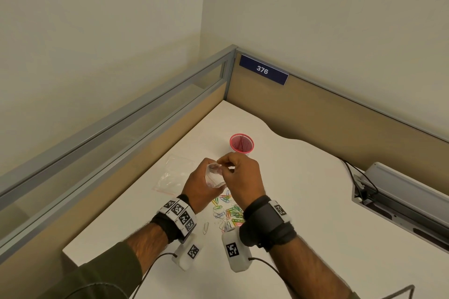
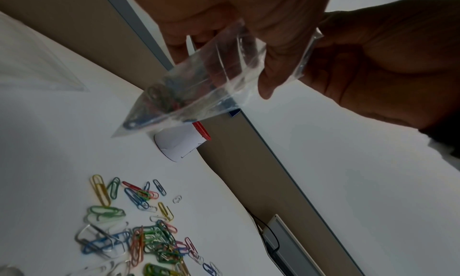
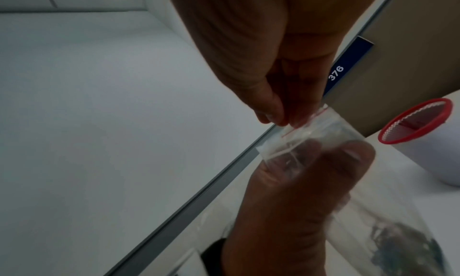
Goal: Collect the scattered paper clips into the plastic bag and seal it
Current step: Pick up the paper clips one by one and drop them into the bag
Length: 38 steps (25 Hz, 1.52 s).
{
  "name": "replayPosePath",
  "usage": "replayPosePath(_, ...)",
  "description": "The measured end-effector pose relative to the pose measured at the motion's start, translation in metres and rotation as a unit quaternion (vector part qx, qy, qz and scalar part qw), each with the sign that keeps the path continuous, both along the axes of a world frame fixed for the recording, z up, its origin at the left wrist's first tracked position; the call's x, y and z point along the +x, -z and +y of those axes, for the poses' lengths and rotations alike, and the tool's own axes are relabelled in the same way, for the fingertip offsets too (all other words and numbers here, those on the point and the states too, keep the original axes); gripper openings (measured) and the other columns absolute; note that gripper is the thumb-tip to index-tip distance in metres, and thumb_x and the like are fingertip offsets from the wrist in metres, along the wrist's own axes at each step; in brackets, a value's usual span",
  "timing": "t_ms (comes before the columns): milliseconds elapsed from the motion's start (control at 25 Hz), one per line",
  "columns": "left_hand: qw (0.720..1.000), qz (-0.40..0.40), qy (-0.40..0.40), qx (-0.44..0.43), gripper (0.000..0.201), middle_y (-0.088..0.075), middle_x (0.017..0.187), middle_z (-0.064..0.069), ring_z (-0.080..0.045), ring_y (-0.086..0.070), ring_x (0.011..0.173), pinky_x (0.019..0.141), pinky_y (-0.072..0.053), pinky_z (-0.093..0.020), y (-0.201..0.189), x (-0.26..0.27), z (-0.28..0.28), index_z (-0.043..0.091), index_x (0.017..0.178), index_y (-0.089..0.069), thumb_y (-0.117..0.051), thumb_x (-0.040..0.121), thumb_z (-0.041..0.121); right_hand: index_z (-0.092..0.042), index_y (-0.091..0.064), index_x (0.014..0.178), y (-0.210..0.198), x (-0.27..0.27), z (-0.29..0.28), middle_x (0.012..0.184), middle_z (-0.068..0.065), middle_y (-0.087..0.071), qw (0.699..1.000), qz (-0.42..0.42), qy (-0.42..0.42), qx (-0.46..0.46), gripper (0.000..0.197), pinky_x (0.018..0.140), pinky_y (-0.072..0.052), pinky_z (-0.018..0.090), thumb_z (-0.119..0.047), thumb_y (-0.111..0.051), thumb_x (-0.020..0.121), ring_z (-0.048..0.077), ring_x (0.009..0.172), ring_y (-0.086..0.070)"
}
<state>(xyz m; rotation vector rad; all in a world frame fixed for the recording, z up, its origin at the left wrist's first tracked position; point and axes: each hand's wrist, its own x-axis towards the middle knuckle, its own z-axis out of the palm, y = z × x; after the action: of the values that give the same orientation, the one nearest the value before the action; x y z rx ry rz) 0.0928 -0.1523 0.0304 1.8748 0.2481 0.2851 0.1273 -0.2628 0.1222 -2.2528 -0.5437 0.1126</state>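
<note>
plastic bag (image 2: 199,87) held above desk (image 1: 291,201), several paper clips (image 2: 161,97) bunched in low corner. left hand (image 1: 198,187) gripping bag body; right hand (image 1: 240,177) pinching red-lined mouth. loose paper clips (image 1: 227,213) on desk below, near side. red-rimmed cup (image 1: 241,143) beyond; spare bags (image 1: 173,175) left.

A red-rimmed white mesh cup (image 1: 241,143) stands at twelve o'clock, flat clear plastic bags (image 1: 173,175) at ten, coloured wire paper clips (image 1: 227,212) at six. White desk (image 1: 303,201) lies bare toward three.
</note>
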Motion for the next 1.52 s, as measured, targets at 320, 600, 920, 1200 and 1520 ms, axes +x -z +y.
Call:
replayPosePath(320,1.0,-0.025,-0.006,-0.015,0.045,-0.068,0.104,0.006,-0.005,-0.062,0.105,0.089,-0.044,-0.008,-0.001,-0.012,0.02,0.02,0.107,-0.052,-0.083,0.075,0.014,-0.014,-0.072,0.098,0.054,0.045,-0.069,0.102,0.004,-0.072,0.995,0.027,0.076,-0.054,0.021,0.086,-0.051,0.027,-0.004,-0.058,0.085,0.019,0.093,-0.065)
replayPosePath(600,0.999,-0.023,-0.038,-0.02,0.044,-0.068,0.103,0.006,-0.006,-0.062,0.106,0.086,-0.044,-0.007,0.002,-0.03,0.047,0.016,0.108,-0.053,-0.083,0.075,0.011,-0.008,-0.058,0.117,0.145,0.021,-0.132,0.125,0.014,-0.052,0.895,0.153,0.1,-0.406,0.028,0.099,-0.047,0.037,-0.015,-0.049,0.091,0.032,0.116,-0.054)
replayPosePath(920,0.999,-0.023,-0.041,-0.012,0.043,-0.068,0.103,0.008,-0.004,-0.061,0.106,0.083,-0.041,-0.001,-0.003,-0.036,0.044,0.018,0.108,-0.053,-0.082,0.076,0.013,-0.01,-0.064,0.116,0.154,0.021,-0.091,0.122,0.012,-0.06,0.946,0.133,0.079,-0.286,0.027,0.095,-0.047,0.032,-0.016,-0.052,0.092,0.027,0.11,-0.06)
replayPosePath(1200,0.999,-0.032,-0.041,-0.016,0.045,-0.068,0.105,0.007,-0.008,-0.062,0.107,0.09,-0.045,-0.011,-0.003,-0.038,0.044,0.019,0.109,-0.052,-0.082,0.076,0.013,-0.025,-0.044,0.136,0.154,0.008,-0.089,0.128,0.006,-0.043,0.929,0.117,-0.062,-0.345,0.075,0.1,-0.044,0.041,-0.052,-0.072,0.072,0.027,0.122,-0.04)
replayPosePath(1520,0.999,-0.027,-0.036,-0.018,0.045,-0.067,0.106,0.006,-0.008,-0.062,0.107,0.089,-0.045,-0.009,-0.005,-0.033,0.038,0.017,0.111,-0.053,-0.082,0.076,0.013,-0.013,-0.056,0.117,0.162,0.008,-0.074,0.117,0.01,-0.05,0.923,0.031,-0.08,-0.375,0.025,0.088,-0.05,0.039,-0.015,-0.046,0.094,0.027,0.11,-0.049)
